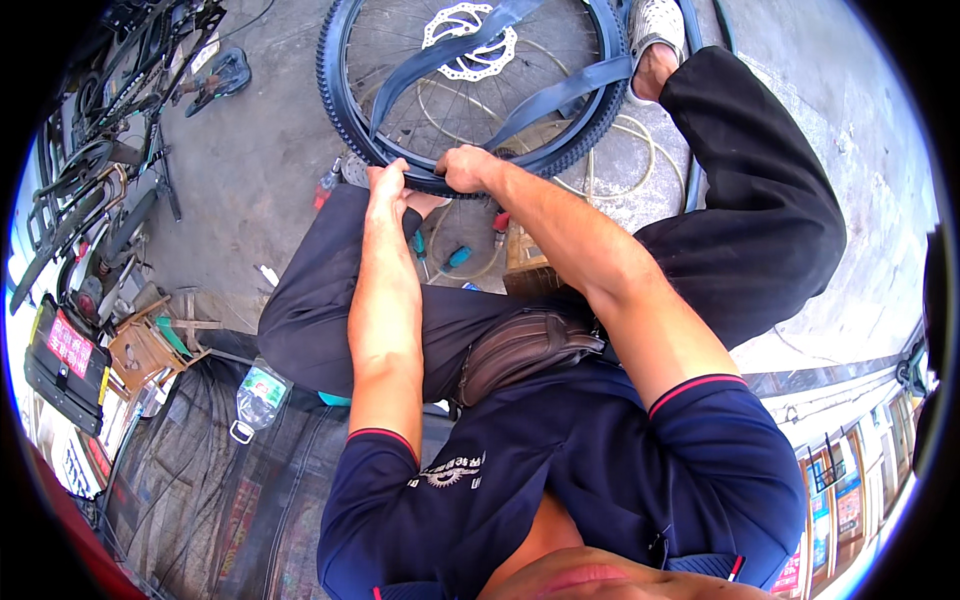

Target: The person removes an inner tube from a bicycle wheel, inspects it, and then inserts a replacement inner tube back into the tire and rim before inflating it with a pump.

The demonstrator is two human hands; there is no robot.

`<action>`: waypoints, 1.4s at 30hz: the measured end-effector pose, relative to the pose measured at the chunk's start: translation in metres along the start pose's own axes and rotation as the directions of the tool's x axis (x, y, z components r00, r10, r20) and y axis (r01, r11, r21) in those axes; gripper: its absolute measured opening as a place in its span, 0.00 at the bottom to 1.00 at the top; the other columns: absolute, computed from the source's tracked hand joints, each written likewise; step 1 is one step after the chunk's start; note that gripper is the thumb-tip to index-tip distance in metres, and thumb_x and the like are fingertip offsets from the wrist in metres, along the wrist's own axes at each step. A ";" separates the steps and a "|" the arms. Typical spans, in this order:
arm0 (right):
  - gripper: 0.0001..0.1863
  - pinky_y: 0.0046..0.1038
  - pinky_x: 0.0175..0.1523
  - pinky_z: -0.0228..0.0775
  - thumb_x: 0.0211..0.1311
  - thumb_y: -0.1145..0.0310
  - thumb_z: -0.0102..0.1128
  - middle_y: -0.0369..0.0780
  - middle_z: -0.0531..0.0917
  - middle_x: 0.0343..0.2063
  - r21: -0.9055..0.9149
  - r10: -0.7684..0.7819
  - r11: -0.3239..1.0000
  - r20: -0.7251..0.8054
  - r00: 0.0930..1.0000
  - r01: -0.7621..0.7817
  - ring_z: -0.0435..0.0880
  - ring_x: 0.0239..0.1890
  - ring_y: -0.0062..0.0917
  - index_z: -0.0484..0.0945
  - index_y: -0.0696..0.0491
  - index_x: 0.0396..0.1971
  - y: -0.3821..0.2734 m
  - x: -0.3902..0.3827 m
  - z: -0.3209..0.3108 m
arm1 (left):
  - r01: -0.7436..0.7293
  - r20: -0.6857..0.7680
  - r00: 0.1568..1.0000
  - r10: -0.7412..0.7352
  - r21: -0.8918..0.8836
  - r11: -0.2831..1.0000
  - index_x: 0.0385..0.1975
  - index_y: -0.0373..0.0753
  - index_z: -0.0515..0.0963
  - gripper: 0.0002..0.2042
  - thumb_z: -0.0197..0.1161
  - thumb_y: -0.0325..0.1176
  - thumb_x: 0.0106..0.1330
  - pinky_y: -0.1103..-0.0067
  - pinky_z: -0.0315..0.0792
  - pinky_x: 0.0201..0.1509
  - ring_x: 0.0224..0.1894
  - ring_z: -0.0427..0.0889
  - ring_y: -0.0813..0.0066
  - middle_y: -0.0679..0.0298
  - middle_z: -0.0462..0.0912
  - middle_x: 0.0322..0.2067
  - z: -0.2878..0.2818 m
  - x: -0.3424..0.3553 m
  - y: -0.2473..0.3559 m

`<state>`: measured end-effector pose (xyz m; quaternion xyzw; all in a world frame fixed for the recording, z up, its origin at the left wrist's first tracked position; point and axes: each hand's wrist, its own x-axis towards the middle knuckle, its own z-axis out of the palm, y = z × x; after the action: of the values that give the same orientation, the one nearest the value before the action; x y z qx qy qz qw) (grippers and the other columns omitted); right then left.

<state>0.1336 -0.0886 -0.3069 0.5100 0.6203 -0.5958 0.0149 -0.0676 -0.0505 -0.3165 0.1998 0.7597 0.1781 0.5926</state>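
Note:
A bicycle wheel with a knobby black tire and silver brake disc lies before me, a flat inner tube draped across its spokes in loops. My left hand is closed on the tire's near edge. Just right of it, my right hand has its fingers curled on the same tire at the rim; whether anything small is under them is hidden. Beneath the wheel, near my bent leg, lie a teal-handled tool and a red-handled tool.
A pale hose coils under and beside the wheel. A wooden box sits between my legs. Bicycles and parts crowd the left side, with a stool, a toolbox and a plastic bottle lower down.

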 end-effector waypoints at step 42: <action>0.26 0.41 0.58 0.72 0.54 0.69 0.66 0.43 0.77 0.52 -0.355 -0.249 0.934 -0.555 0.794 0.044 0.79 0.55 0.38 0.75 0.48 0.56 0.016 -0.119 0.014 | 0.265 -0.574 0.819 -0.013 0.357 0.896 0.48 0.23 0.82 0.32 0.77 0.51 0.60 0.61 0.87 0.32 0.40 0.90 0.56 0.48 0.86 0.48 0.070 -0.063 -0.033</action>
<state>0.1932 -0.1764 -0.2480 0.6101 0.7210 -0.2960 -0.1422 0.0107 -0.1086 -0.2976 0.2047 0.9318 0.0155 0.2993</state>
